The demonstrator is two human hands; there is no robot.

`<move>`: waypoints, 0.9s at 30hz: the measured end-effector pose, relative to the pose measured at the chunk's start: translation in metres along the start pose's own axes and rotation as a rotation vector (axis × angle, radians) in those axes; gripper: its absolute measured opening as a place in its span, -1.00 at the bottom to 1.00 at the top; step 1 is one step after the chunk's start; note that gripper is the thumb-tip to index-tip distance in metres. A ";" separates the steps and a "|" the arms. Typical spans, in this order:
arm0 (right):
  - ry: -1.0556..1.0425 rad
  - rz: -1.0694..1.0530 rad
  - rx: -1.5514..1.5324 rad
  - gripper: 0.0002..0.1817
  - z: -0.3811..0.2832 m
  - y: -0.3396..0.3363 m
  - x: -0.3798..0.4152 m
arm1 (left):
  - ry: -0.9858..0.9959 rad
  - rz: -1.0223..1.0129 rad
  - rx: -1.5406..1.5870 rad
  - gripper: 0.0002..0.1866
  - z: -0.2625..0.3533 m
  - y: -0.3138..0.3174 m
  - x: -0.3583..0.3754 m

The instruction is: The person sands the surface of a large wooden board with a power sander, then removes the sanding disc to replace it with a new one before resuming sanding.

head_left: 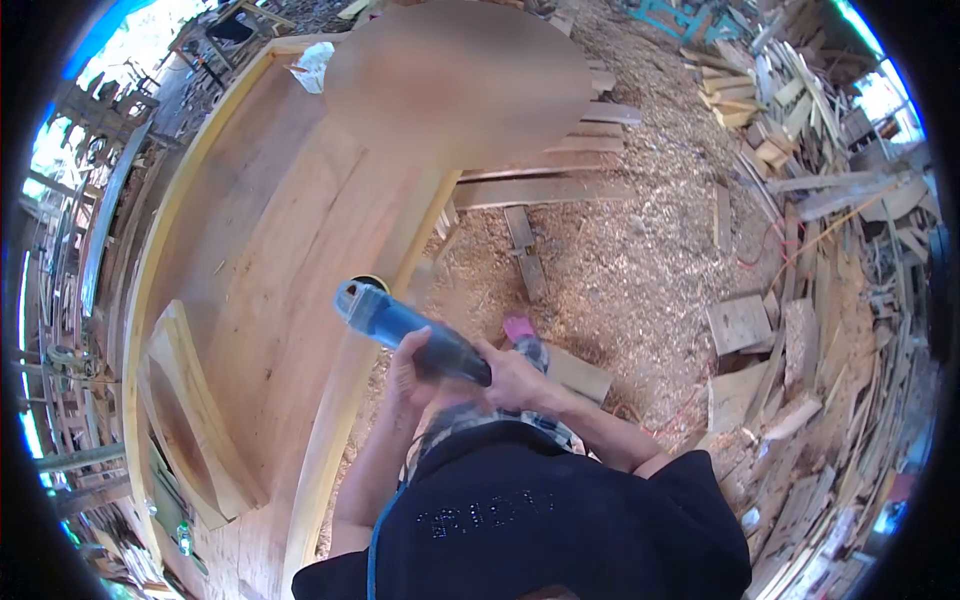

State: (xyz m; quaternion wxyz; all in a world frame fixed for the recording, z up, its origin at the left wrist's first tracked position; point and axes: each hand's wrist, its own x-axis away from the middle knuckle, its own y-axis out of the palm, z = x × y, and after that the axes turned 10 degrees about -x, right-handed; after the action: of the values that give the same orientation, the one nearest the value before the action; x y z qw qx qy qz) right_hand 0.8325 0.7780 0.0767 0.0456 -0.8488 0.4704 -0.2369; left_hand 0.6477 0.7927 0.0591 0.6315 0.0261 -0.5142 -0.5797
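Blue power tool: head poised right over the R rim of the long wooden trough, dark disc peeking out past it; rim contact, can't tell.
L hand: wrapped round tool's mid-body, thumb up top.
R hand: gripping its rear end, close to the lap.
Trough floor: curved wood pc lying along L wall, nr the person; crumpled white thing at far end.
Ground: shavings all over, R of trough.
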 end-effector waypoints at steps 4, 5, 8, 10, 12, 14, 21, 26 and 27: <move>0.076 0.064 0.005 -0.45 -0.008 -0.065 -0.040 | -0.017 -0.054 0.020 -0.62 0.022 0.054 -0.061; 0.168 0.045 -0.033 -0.45 -0.013 -0.086 -0.047 | -0.008 -0.057 0.021 -0.62 0.024 0.067 -0.079; 0.177 0.071 -0.056 -0.45 -0.001 -0.141 -0.069 | -0.013 -0.098 0.002 -0.62 0.026 0.108 -0.133; 0.098 0.122 -0.048 -0.45 0.014 -0.174 -0.088 | 0.009 -0.086 -0.026 -0.57 0.026 0.138 -0.163; 0.121 0.126 -0.031 -0.44 0.022 -0.209 -0.100 | -0.010 -0.103 -0.026 -0.58 0.025 0.164 -0.188; 0.110 0.120 -0.034 -0.44 0.021 -0.238 -0.107 | 0.018 -0.094 -0.003 -0.60 0.027 0.186 -0.208; 0.038 0.043 -0.083 -0.43 0.035 -0.287 -0.133 | 0.008 -0.123 0.053 -0.60 0.032 0.220 -0.234; -0.031 0.088 -0.060 -0.37 0.061 -0.317 -0.157 | -0.008 -0.179 0.028 -0.69 0.042 0.253 -0.265; -0.001 0.105 -0.059 -0.41 0.053 -0.330 -0.162 | -0.009 -0.197 0.016 -0.69 0.047 0.267 -0.270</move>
State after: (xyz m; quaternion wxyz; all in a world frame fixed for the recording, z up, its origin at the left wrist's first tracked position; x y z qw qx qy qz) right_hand 1.0405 1.0853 0.0705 0.0328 -0.8242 0.5209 -0.2199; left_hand 0.8581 1.1113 0.0818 0.5687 0.0790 -0.5166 -0.6352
